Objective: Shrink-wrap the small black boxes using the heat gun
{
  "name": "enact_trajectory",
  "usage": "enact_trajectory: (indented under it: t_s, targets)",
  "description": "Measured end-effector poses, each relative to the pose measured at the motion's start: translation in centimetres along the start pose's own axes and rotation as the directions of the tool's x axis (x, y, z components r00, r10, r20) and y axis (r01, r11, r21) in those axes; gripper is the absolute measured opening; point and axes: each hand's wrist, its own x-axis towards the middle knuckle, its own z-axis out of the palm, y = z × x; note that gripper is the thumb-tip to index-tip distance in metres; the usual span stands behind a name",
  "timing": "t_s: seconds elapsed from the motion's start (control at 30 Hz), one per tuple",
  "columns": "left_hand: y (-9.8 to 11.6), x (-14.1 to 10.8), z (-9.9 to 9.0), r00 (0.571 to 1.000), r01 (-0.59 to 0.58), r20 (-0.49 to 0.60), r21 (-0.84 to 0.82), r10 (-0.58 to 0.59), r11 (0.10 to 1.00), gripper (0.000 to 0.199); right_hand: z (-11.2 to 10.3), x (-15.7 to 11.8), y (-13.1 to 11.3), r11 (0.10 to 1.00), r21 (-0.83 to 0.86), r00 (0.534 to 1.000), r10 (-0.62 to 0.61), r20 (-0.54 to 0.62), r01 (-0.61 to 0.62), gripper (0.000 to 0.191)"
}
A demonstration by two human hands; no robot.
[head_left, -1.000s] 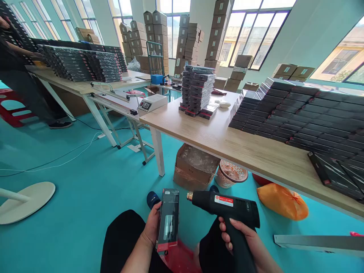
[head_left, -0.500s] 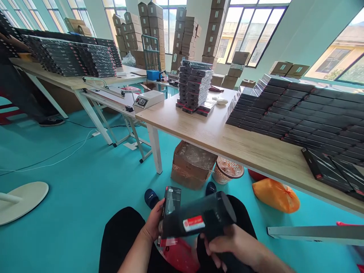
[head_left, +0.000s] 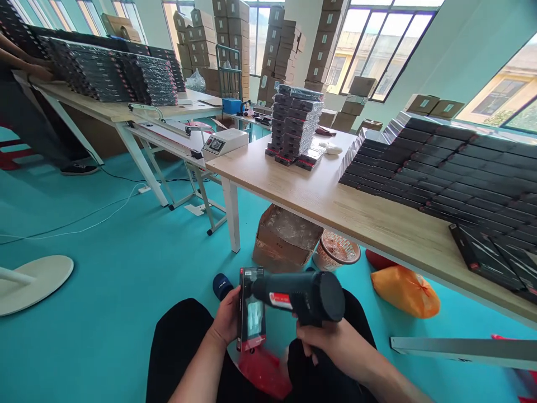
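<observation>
My left hand [head_left: 227, 318] is closed on the left edge of a black box [head_left: 254, 322] with a glossy face and red trim, held upright above my lap. Around the handle of a black heat gun [head_left: 300, 292] with a red and white label, my right hand [head_left: 325, 341] is closed. The gun's nozzle points left, at the upper part of the box; whether it touches cannot be told. Something red [head_left: 266, 370] lies below the box between my legs.
A wooden table [head_left: 319, 193] ahead bears stacked black boxes [head_left: 296, 126] and a larger pile [head_left: 453, 168]. Beneath stand a carton [head_left: 287, 238] of clear plastic, a basket [head_left: 335, 252] and an orange bag [head_left: 405, 291]. A co-worker's arm [head_left: 25, 61] reaches in at far left.
The heat gun has swung so its nozzle sits higher, by the upper box. The box has risen slightly in my left hand. The room has shifted slightly to the right in view.
</observation>
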Motion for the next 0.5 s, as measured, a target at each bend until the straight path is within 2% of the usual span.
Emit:
enact_trajectory:
  t_s: [0.03, 0.07, 0.13, 0.2, 0.27, 0.33, 0.37, 0.43, 0.5]
  targets:
    - [0.0, 0.0, 0.0, 1.0, -0.003, -0.007, 0.001, 0.003, 1.0, 0.027, 0.0, -0.1, 0.1, 1.0, 0.021, 1.0, -0.004, -0.024, 0.005, 0.01]
    - [-0.1, 0.1, -0.1, 1.0, 0.0, -0.015, -0.003, 0.0, 1.0, 0.027, -0.1, -0.2, 0.2, 1.0, 0.021, 1.0, 0.02, 0.019, -0.02, 0.01]
    - [-0.1, 0.2, -0.2, 0.999, 0.019, -0.032, -0.023, -0.02, 1.0, 0.029, 0.0, -0.7, 0.3, 0.996, -0.032, 0.976, 0.094, 0.196, -0.089, 0.004]
    - [-0.2, 0.5, -0.2, 0.998, 0.001, -0.063, -0.036, -0.004, 0.999, 0.028, 0.2, -1.0, 0.1, 0.994, -0.017, 0.95, 0.111, 0.292, -0.111, 0.004]
    - [-0.2, 0.7, -0.2, 0.994, -0.026, -0.102, -0.018, 0.024, 1.0, 0.025, 0.4, -0.4, -0.2, 0.989, 0.126, 0.977, 0.043, 0.211, -0.071, 0.008]
    - [-0.1, 0.6, 0.0, 0.994, -0.023, -0.109, 0.01, 0.024, 1.0, 0.022, 0.1, 0.8, -0.5, 0.964, 0.267, 1.0, 0.0, 0.018, -0.005, 0.02]
    - [-0.1, 0.5, 0.1, 0.995, -0.008, -0.098, 0.015, 0.01, 1.0, 0.023, -0.2, 1.6, -0.7, 0.957, 0.288, 0.997, -0.013, -0.075, 0.034, 0.024]
    - [0.0, 0.2, 0.2, 0.997, 0.016, -0.077, 0.008, -0.015, 1.0, 0.026, -1.0, 2.8, -1.0, 0.957, 0.279, 0.982, -0.023, -0.19, 0.076, 0.028]
    - [0.1, 0.1, 0.2, 0.997, 0.01, -0.071, -0.028, -0.012, 1.0, 0.027, -1.6, 3.3, -1.2, 0.963, 0.257, 0.969, -0.013, -0.247, 0.079, 0.028]
